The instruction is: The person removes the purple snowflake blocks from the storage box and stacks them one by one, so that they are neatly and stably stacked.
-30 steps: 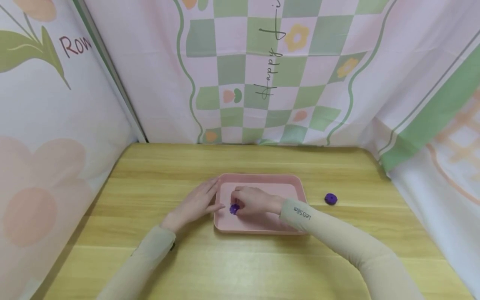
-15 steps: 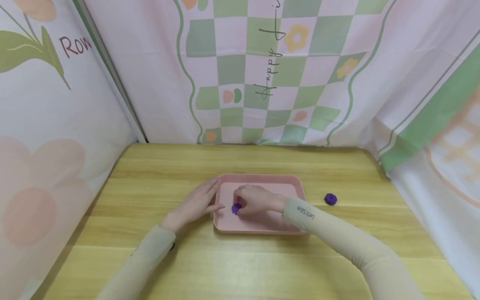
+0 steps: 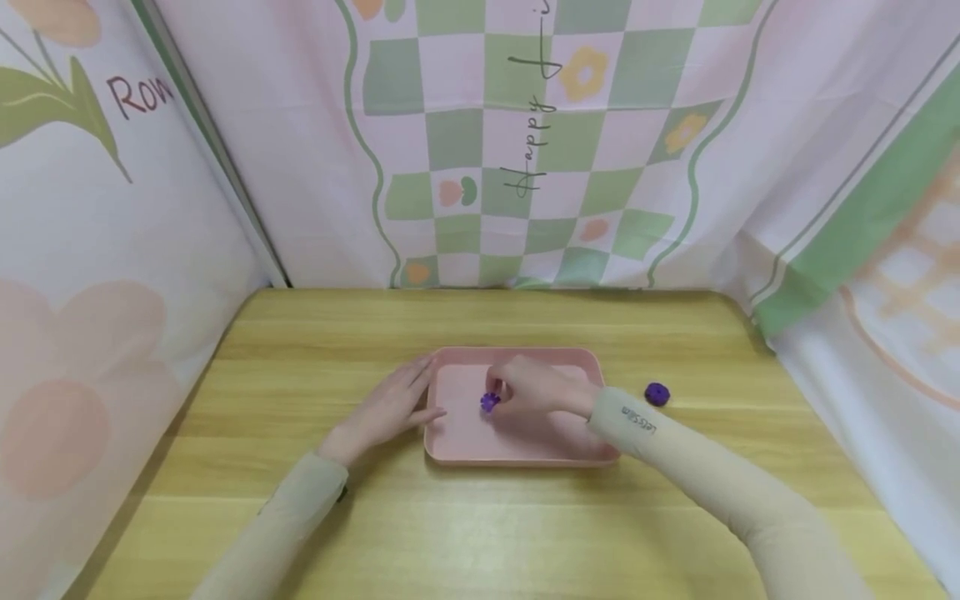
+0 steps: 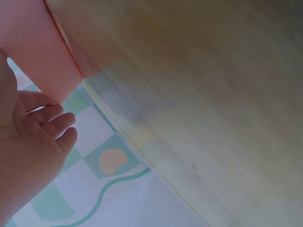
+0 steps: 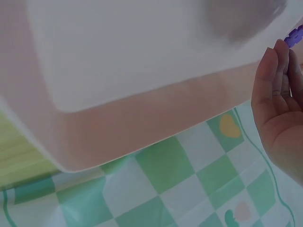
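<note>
A pink rectangular tray (image 3: 517,451) sits on the wooden table. My right hand (image 3: 536,385) pinches a small purple piece with a notched, flower-like edge (image 3: 490,403) over the tray's floor. In the right wrist view, that purple piece (image 5: 294,37) shows at the fingertips, partly cut off by the frame. My left hand (image 3: 386,406) rests against the tray's left side with fingers extended, thumb reaching over the rim. The left wrist view has the left hand's fingers (image 4: 59,124) by the tray's corner (image 4: 52,61). Another purple notched disc (image 3: 657,394) lies on the table, right of the tray.
The wooden table (image 3: 420,533) extends around the tray. A checked green-and-white curtain (image 3: 510,167) hangs along its back edge. Printed cloth walls (image 3: 90,350) stand at both sides.
My right hand has moved right and slightly toward the back, carrying the purple piece across the tray. The left hand stays at the tray's side. The head view shifts slightly.
</note>
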Demonstrator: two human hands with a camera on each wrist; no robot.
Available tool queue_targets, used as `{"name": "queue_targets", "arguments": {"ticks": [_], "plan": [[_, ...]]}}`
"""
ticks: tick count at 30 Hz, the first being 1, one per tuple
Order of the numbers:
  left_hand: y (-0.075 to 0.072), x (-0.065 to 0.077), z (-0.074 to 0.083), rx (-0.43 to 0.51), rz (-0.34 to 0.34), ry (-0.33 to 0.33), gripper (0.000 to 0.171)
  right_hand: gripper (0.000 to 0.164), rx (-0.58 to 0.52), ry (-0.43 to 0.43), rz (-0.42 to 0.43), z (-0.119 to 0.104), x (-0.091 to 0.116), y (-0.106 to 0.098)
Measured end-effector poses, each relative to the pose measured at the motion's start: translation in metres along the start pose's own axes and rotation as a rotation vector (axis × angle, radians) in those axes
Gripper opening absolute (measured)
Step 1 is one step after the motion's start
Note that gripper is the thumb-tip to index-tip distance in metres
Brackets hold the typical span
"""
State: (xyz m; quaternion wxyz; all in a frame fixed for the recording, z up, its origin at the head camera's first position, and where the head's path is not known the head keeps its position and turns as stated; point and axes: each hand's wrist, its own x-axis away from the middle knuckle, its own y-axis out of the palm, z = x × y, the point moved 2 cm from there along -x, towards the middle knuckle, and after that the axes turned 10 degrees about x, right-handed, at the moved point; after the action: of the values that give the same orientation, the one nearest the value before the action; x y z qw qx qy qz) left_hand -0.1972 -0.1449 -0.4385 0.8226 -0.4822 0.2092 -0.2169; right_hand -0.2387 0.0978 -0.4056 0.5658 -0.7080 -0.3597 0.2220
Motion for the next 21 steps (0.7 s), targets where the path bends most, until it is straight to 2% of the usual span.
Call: {"name": "queue_targets", "arguments": {"ticks": [10,15,21], "plan": [[0.001,0.001,-0.001,-0.011,0.017,0.020,0.082,0.016,0.001,0.050,0.015,0.016,0.023,-0.014],[0.001,0.001,0.000,-0.012,0.019,0.022,0.082,0.016,0.051,0.069,0.057,0.026,0.037,-0.020],[0.000,0.001,0.001,-0.022,0.016,0.022,0.081,0.015,-0.027,0.080,0.083,0.039,0.055,-0.032]]}}
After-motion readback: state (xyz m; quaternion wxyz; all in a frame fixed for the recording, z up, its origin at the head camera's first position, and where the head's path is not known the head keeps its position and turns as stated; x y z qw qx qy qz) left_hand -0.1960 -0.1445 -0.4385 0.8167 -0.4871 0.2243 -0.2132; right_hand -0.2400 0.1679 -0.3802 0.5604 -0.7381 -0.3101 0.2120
